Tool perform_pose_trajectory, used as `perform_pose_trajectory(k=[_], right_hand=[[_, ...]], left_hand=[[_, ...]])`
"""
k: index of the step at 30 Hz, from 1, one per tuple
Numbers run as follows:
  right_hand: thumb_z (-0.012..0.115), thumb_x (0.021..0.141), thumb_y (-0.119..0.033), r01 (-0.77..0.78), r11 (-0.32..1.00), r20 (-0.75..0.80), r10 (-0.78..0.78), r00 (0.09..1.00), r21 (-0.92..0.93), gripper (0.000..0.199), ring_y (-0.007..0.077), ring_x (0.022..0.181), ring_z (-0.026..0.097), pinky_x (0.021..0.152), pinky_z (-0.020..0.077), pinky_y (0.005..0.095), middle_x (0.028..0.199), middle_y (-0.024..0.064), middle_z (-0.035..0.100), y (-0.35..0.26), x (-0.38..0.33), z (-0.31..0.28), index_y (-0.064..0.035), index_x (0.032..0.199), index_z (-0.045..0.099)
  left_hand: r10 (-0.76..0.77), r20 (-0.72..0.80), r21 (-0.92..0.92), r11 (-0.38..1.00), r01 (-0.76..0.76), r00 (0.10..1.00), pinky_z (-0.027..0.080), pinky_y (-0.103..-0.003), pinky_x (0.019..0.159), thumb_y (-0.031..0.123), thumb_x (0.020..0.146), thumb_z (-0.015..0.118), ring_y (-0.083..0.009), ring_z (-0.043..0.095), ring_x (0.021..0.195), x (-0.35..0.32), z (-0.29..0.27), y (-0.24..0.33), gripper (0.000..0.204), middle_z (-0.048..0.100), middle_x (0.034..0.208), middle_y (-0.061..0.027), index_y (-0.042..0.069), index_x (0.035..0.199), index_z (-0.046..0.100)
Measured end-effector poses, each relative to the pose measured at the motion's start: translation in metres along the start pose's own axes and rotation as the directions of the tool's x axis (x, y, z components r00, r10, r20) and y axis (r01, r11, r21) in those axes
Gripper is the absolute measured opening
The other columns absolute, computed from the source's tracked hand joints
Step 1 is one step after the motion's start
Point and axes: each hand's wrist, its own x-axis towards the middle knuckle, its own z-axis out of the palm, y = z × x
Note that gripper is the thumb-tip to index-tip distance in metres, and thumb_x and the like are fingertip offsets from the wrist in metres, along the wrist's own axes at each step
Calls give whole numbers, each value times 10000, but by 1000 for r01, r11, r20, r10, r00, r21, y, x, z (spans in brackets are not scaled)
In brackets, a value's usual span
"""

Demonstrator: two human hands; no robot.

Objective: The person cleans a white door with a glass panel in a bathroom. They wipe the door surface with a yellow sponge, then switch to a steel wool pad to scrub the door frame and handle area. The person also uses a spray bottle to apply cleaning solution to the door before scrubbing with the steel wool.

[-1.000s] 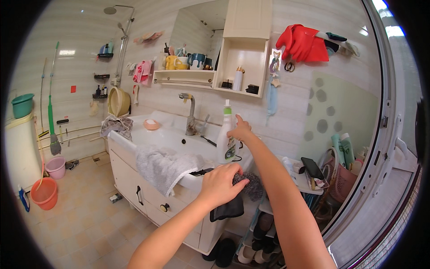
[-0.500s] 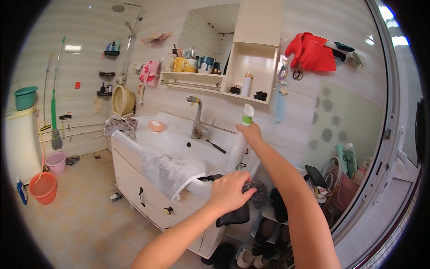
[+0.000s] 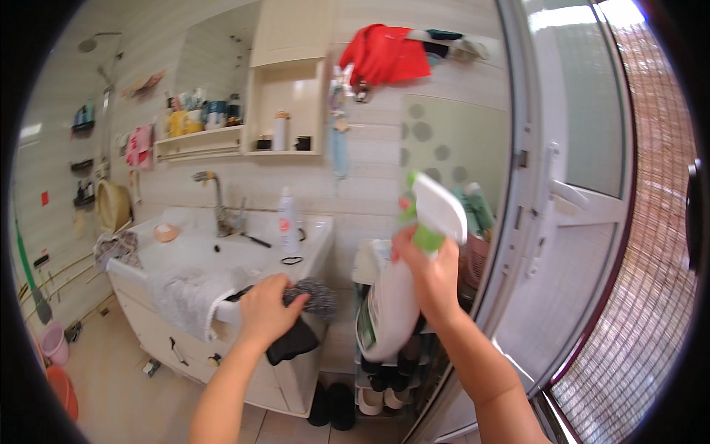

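My right hand [image 3: 433,285] is closed round the neck of a white spray bottle [image 3: 390,311] with a green and white trigger head, held up to the right of the sink. It hangs tilted in front of the shoe rack. By the front right corner of the sink [image 3: 322,235], my left hand [image 3: 270,314] is closed on a dark grey, wiry scourer [image 3: 314,298] that sticks out past the thumb. Something black and limp, like cloth [image 3: 294,342], hangs below the same hand. A grey towel [image 3: 188,296] drapes over the sink's front edge beside it.
A pale bottle [image 3: 287,222] stands on the sink's right rim, near the faucet [image 3: 220,203]. Under the spray bottle is a rack with shoes [image 3: 384,399]. A white door [image 3: 573,296] stands at the right. Red gloves [image 3: 388,55] hang on the wall.
The view has turned to the right. My right hand has lifted the spray bottle off the sink's right side and brought it rightward and nearer. My left hand keeps hold of the scourer.
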Motion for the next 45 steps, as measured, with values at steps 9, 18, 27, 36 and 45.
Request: perform_pose_trajectory(k=[9, 18, 27, 36, 45], right_hand=[[665, 839, 15, -392, 920, -42, 392, 919, -5, 563, 127, 813, 608, 728, 522, 295, 1214, 108, 606, -20, -164, -158, -54, 1361, 465], [653, 855, 4, -280, 930, -361, 183, 915, -237, 416, 77, 754, 543, 679, 474, 246, 1081, 42, 596, -54, -167, -278, -37, 1248, 522], [646, 880, -57, -215, 976, -283, 194, 939, -44, 299, 87, 724, 537, 670, 465, 265, 991, 25, 583, -52, -110, -306, -41, 1159, 541], [701, 886, -205, -333, 938, -174, 314, 934, -97, 344, 93, 896, 583, 748, 488, 278, 1019, 5, 636, -52, -108, -318, -54, 1174, 587], [702, 889, -198, -321, 944, -88, 314, 945, -73, 350, 104, 931, 585, 803, 486, 304, 1057, 10, 633, -53, -104, -310, -55, 1186, 585]], left_hand=[[-64, -3, 74, 995, 64, 998, 443, -449, 670, 261, 717, 762, -369, 587, 770, 0, 6, -4, 324, 604, 801, -149, 44, 839, 554], [-68, -60, 75, 995, 73, 996, 426, -456, 684, 209, 743, 726, -413, 553, 780, 1, 18, -17, 276, 576, 787, -164, 50, 855, 530], [-35, -58, 123, 992, 42, 998, 419, -428, 667, 216, 765, 693, -374, 532, 731, 3, 22, -22, 268, 538, 756, -161, 36, 837, 507], [-136, -30, 90, 986, 138, 990, 418, -408, 690, 257, 801, 671, -358, 524, 753, 3, 18, -19, 286, 536, 773, -167, 34, 846, 498], [-123, 4, 116, 986, 122, 992, 416, -411, 680, 248, 804, 667, -360, 522, 732, 5, 15, -19, 278, 532, 746, -169, 29, 833, 499]])
